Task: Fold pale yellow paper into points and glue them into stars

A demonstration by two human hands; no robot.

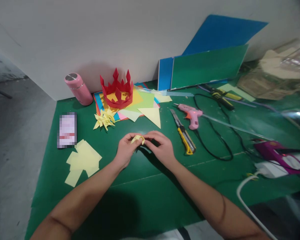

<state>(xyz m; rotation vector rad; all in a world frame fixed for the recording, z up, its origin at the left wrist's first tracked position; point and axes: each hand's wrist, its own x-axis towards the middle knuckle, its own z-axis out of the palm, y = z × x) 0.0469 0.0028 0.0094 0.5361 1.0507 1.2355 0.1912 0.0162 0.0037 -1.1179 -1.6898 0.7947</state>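
A small folded piece of yellow paper [138, 138] is pinched between my two hands over the middle of the green table [145, 186]. My left hand [126, 149] grips its left end with closed fingers. My right hand [160, 146] holds its right end, fingers curled round it. Several yellow paper squares [83, 160] lie to the left of my left hand. A yellow folded paper flower [105, 118] sits further back, beside a red paper crown [117, 90] that rests on a stack of coloured paper sheets [142, 104].
A phone [67, 130] and a pink bottle [78, 89] stand at the left. Right of my hands lie a yellow utility knife [184, 133], a pink glue gun [191, 116] with a black cord, pliers [222, 96], and a power strip [277, 166]. Blue and green boards [207, 66] lean on the wall.
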